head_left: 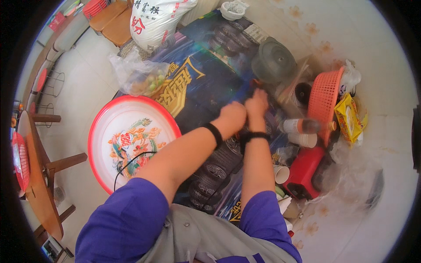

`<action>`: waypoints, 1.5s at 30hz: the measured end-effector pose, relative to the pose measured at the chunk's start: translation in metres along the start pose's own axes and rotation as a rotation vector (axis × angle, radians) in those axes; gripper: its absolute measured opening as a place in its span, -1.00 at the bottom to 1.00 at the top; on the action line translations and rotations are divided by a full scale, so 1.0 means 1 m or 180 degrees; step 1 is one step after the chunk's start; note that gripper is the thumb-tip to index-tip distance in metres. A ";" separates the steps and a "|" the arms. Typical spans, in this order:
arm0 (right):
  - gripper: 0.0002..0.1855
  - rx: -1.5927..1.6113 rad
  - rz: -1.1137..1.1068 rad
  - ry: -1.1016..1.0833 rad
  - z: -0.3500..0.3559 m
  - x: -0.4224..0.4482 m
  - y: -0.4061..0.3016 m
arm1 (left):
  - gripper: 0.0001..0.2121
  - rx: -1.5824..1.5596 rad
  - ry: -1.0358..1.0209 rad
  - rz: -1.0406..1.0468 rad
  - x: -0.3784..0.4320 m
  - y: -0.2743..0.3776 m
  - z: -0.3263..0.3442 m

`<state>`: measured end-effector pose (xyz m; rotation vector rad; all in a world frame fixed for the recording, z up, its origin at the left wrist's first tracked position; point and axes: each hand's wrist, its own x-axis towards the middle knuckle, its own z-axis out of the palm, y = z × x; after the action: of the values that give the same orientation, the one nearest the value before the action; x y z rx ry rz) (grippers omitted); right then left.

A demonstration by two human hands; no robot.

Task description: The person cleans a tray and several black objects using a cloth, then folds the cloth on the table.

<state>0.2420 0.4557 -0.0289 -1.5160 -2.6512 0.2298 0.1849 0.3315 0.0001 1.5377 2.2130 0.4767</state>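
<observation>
My left hand (pixel 233 119) is curled, knuckles up, over a dark printed table cover (pixel 213 82). Right beside it, my right hand (pixel 257 104) reaches slightly farther, its fingers blurred and bent. Whether either hand holds anything cannot be seen. A small reddish-brown thing (pixel 255 83) shows just beyond my right fingertips, too blurred to name. Past it sits a grey round lidded container (pixel 274 60). Left of my forearms stands a red-rimmed white enamel basin (pixel 105 131) with a painted dragon-and-flower pattern; a thin black cord (pixel 126 163) crosses over it in view.
A clear plastic bag of green and brown produce (pixel 144 77) lies behind the basin, near a large white sack (pixel 158 23). Along the right stand an orange plastic basket (pixel 325 95), a bottle (pixel 301 126), stacked paper cups (pixel 303 140) and a red box (pixel 302 172). Wooden furniture (pixel 41 177) is at left.
</observation>
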 end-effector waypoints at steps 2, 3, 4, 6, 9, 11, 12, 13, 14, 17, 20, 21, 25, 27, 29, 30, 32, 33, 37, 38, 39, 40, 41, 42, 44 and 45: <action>-0.56 0.0227 -0.0514 0.0091 0.006 0.005 -0.036 | -0.82 0.0263 0.0010 -0.0161 -0.011 -0.014 -0.031; -0.59 0.0394 -0.0888 0.0325 0.012 0.007 -0.053 | -0.83 0.0339 0.0059 -0.0220 -0.013 -0.031 -0.031; -0.60 0.0797 -0.1321 0.0592 0.020 0.011 -0.064 | -0.84 0.0519 0.0163 -0.0205 -0.020 -0.034 -0.039; -0.61 0.1596 -0.1682 0.0612 0.025 -0.002 -0.076 | -0.85 0.0601 -0.0005 -0.0134 -0.039 -0.038 -0.063; -0.60 0.2474 -0.1259 0.0565 -0.014 -0.030 -0.089 | -0.72 0.0509 0.0453 -0.0038 -0.054 -0.044 -0.065; -0.57 0.2328 -0.0397 0.0981 -0.021 -0.052 -0.056 | -0.62 0.0342 0.0368 0.0284 -0.065 -0.027 -0.061; -0.57 0.2161 -0.0060 0.0887 -0.019 -0.065 -0.034 | -0.62 0.0496 0.0264 0.0479 -0.069 -0.019 -0.051; -0.53 0.2011 0.0058 0.0343 -0.010 -0.077 -0.012 | -0.63 0.0616 -0.0107 0.0477 -0.071 -0.016 -0.035; -0.44 0.2030 0.0161 0.0065 -0.010 -0.097 -0.003 | -0.67 0.0454 -0.0094 0.0494 -0.077 -0.010 -0.020; -0.34 0.1577 -0.0345 -0.0097 -0.015 -0.141 0.000 | -0.78 0.0326 -0.0274 0.0614 -0.089 -0.008 -0.019; -0.35 0.1534 -0.0934 -0.0111 -0.007 -0.142 -0.029 | -0.84 0.0438 -0.0332 0.0494 -0.103 -0.025 -0.042; -0.39 0.1638 -0.1089 -0.0055 -0.002 -0.132 -0.043 | -0.85 0.0517 -0.0276 0.0472 -0.099 -0.032 -0.053; -0.57 0.1721 -0.1395 0.0258 0.023 -0.061 -0.112 | -0.87 0.0446 0.0374 -0.0262 -0.066 -0.077 -0.069; -0.61 0.2367 -0.1282 0.0075 0.025 -0.025 -0.136 | -0.85 0.0520 0.0411 -0.0322 -0.046 -0.094 -0.090; -0.61 0.2659 -0.0866 0.0591 -0.015 -0.037 -0.170 | -0.80 0.0361 0.1256 -0.0243 -0.048 -0.114 -0.116; -0.60 0.2958 -0.0710 0.0678 -0.040 -0.047 -0.171 | -0.78 0.0301 0.1432 -0.0124 -0.046 -0.114 -0.130; -0.56 0.3533 -0.0358 0.0507 -0.053 -0.057 -0.144 | -0.63 -0.0163 0.1363 0.0081 -0.051 -0.101 -0.148; -0.54 0.4735 0.0203 0.0029 -0.044 -0.054 -0.128 | -0.65 -0.0526 0.1504 0.0289 -0.057 -0.093 -0.148; -0.58 0.6560 0.0405 -0.0684 -0.071 -0.106 -0.128 | -0.39 -0.1400 0.1881 0.0540 -0.112 -0.096 -0.137; -0.63 0.6787 0.0215 -0.0730 -0.076 -0.119 -0.133 | -0.38 -0.1469 0.1984 0.0551 -0.129 -0.090 -0.142; -0.64 0.6747 0.0147 -0.0789 -0.088 -0.134 -0.143 | -0.38 -0.1553 0.2076 0.0563 -0.149 -0.084 -0.151; -0.65 0.6733 0.0118 -0.0849 -0.096 -0.152 -0.158 | -0.38 -0.1625 0.2218 0.0616 -0.168 -0.090 -0.152; -0.66 0.6722 0.0086 -0.0922 -0.104 -0.169 -0.176 | -0.38 -0.1782 0.2146 0.0440 -0.188 -0.102 -0.156; -0.68 0.6655 0.0038 -0.0967 -0.112 -0.184 -0.195 | -0.38 -0.1944 0.2048 0.0297 -0.211 -0.110 -0.170; -0.70 0.6500 -0.0144 -0.1041 -0.120 -0.216 -0.238 | -0.42 -0.2027 0.1943 0.0205 -0.258 -0.141 -0.193; -0.70 0.6447 -0.0256 -0.1101 -0.125 -0.232 -0.265 | -0.42 -0.2548 0.1525 -0.0112 -0.291 -0.158 -0.215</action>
<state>0.1526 0.1351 0.1404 -0.4803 -1.0688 2.2079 0.0401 -0.0056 0.1459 1.0029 1.9369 1.6157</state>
